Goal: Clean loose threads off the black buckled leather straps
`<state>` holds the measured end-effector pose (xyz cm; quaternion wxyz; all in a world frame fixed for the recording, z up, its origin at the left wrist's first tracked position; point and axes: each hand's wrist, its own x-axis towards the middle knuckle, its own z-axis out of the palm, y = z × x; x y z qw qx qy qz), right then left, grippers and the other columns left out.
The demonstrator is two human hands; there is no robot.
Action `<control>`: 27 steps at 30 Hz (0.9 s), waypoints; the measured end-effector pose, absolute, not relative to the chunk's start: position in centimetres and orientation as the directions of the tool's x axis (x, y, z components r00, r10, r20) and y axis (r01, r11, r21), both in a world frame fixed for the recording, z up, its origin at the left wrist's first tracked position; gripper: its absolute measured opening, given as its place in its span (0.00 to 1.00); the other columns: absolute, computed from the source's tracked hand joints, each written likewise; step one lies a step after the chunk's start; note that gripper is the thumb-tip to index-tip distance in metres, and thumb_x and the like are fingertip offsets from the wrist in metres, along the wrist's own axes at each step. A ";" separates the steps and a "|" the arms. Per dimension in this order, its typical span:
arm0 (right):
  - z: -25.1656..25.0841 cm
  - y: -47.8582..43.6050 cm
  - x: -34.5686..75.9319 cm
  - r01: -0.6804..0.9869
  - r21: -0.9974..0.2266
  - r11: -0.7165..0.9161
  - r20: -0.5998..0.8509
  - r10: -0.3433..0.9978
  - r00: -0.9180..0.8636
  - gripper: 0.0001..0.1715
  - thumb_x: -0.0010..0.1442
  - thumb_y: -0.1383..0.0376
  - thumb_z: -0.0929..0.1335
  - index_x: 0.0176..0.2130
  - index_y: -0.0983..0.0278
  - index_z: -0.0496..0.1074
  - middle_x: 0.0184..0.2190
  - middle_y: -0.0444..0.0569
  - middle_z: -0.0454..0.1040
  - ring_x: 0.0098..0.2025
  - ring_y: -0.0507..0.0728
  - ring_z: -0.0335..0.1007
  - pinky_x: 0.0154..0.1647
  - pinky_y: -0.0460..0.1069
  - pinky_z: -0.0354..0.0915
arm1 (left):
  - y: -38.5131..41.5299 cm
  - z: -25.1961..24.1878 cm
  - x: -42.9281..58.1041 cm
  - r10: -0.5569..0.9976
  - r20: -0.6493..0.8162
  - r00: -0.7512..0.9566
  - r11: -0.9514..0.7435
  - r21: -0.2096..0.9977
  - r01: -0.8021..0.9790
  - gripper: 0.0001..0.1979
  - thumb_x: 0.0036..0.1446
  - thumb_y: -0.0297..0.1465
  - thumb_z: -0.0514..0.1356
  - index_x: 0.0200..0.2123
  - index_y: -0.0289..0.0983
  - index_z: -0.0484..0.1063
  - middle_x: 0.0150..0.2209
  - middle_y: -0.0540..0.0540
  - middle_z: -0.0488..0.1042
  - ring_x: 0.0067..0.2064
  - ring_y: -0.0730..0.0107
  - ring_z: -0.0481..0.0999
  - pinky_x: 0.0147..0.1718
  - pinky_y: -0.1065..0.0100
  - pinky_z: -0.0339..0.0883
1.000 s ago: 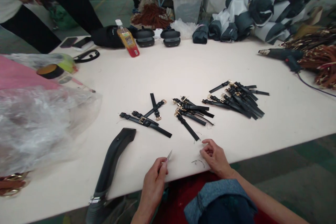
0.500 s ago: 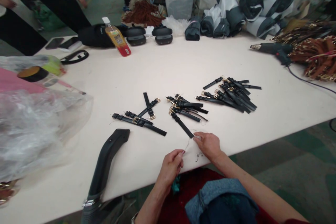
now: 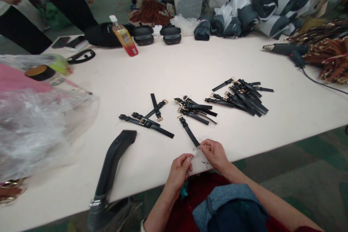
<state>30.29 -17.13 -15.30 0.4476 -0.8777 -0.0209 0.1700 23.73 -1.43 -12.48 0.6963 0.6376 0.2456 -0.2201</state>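
Observation:
A black buckled strap (image 3: 189, 132) lies slanting toward me on the table, its gold buckle at the far end. The thumb and fingers of my right hand (image 3: 214, 153) are pinched at its near tip. Just left of and nearer than that tip, my left hand (image 3: 178, 170) is closed in a pinch on a thin thread (image 3: 193, 149), which is barely visible. Dark thread scraps (image 3: 204, 164) lie between my hands near the table edge. Beyond them rests a small heap of similar straps (image 3: 197, 108).
More straps lie in a right-hand pile (image 3: 241, 98) and a left group (image 3: 148, 121). A black hose nozzle (image 3: 112, 163) juts over the left front edge. Plastic film (image 3: 54, 127), a drink bottle (image 3: 125, 38) and a heat gun (image 3: 285, 49) surround the work area. Another person stands far left.
The strap's near end has shifted slightly toward me with my right hand. My left hand has come closer to my right. The whole view has shifted a little.

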 end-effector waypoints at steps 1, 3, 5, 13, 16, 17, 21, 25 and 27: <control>-15.5 -17.1 30.0 -0.179 -0.832 -0.525 -0.315 0.182 0.932 0.13 0.56 0.59 0.64 0.29 0.64 0.73 0.15 0.40 0.64 0.18 0.50 0.56 0.19 0.45 0.49 | -1.5 -12.5 23.8 0.009 -0.616 0.787 0.070 0.786 0.614 0.23 0.53 0.44 0.54 0.43 0.31 0.68 0.20 0.55 0.63 0.16 0.80 0.54 0.17 0.73 0.44; -15.6 -16.9 29.6 -0.285 -0.875 -0.392 -0.375 0.176 0.910 0.14 0.54 0.57 0.65 0.29 0.65 0.72 0.14 0.39 0.62 0.16 0.49 0.54 0.17 0.44 0.48 | -1.5 -12.6 23.9 0.013 -0.597 0.802 0.024 0.802 0.597 0.21 0.53 0.42 0.54 0.41 0.31 0.70 0.20 0.54 0.64 0.17 0.79 0.55 0.17 0.73 0.45; -15.6 -16.7 29.4 -0.363 -0.886 -0.289 -0.422 0.175 0.890 0.15 0.53 0.56 0.65 0.30 0.66 0.71 0.13 0.39 0.62 0.15 0.48 0.53 0.15 0.43 0.48 | -1.6 -12.7 24.0 0.021 -0.572 0.820 -0.026 0.820 0.572 0.19 0.53 0.42 0.54 0.39 0.32 0.71 0.20 0.53 0.64 0.18 0.77 0.56 0.18 0.73 0.47; -15.0 -16.5 29.0 -0.475 -0.869 -0.142 -0.494 0.166 0.854 0.13 0.48 0.57 0.68 0.28 0.66 0.69 0.11 0.38 0.63 0.13 0.47 0.54 0.13 0.42 0.52 | -1.4 -12.5 24.7 0.032 -0.456 0.890 -0.251 0.858 0.448 0.17 0.56 0.40 0.54 0.40 0.35 0.75 0.22 0.50 0.69 0.26 0.69 0.66 0.25 0.70 0.57; -14.9 -16.5 28.8 -0.525 -0.844 -0.113 -0.537 0.155 0.829 0.12 0.47 0.59 0.68 0.28 0.66 0.70 0.11 0.38 0.64 0.13 0.48 0.56 0.14 0.42 0.56 | -1.3 -12.1 24.9 0.011 -0.388 0.922 -0.335 0.867 0.369 0.16 0.58 0.38 0.53 0.41 0.36 0.76 0.30 0.47 0.76 0.33 0.64 0.72 0.34 0.67 0.64; -14.9 -16.4 28.7 -0.545 -0.833 -0.097 -0.554 0.153 0.818 0.11 0.47 0.59 0.68 0.29 0.66 0.70 0.12 0.39 0.65 0.13 0.48 0.57 0.14 0.42 0.57 | -1.3 -12.0 24.9 0.006 -0.371 0.929 -0.332 0.875 0.351 0.16 0.58 0.37 0.53 0.41 0.36 0.76 0.34 0.46 0.78 0.37 0.62 0.74 0.38 0.66 0.65; -14.6 -16.3 28.5 -0.608 -0.794 -0.016 -0.601 0.165 0.782 0.09 0.46 0.62 0.67 0.27 0.66 0.70 0.13 0.40 0.67 0.13 0.47 0.58 0.15 0.42 0.56 | -1.3 -12.1 24.8 -0.014 -0.351 0.936 -0.299 0.895 0.331 0.16 0.59 0.38 0.54 0.44 0.37 0.76 0.42 0.46 0.78 0.44 0.60 0.75 0.45 0.64 0.65; -14.2 -16.2 28.6 -0.615 -0.788 0.019 -0.602 0.183 0.777 0.09 0.46 0.62 0.68 0.26 0.66 0.69 0.13 0.39 0.67 0.13 0.47 0.57 0.15 0.42 0.56 | -1.1 -12.3 24.7 -0.015 -0.363 0.932 -0.295 0.892 0.343 0.18 0.60 0.38 0.53 0.48 0.37 0.75 0.46 0.44 0.77 0.47 0.59 0.74 0.50 0.62 0.63; -14.0 -16.2 28.6 -0.608 -0.793 0.030 -0.592 0.197 0.782 0.09 0.46 0.61 0.68 0.27 0.66 0.70 0.13 0.39 0.67 0.13 0.47 0.57 0.16 0.42 0.56 | -1.0 -12.3 24.7 -0.030 -0.361 0.932 -0.285 0.897 0.338 0.19 0.60 0.38 0.53 0.49 0.36 0.74 0.48 0.44 0.76 0.48 0.59 0.73 0.50 0.62 0.63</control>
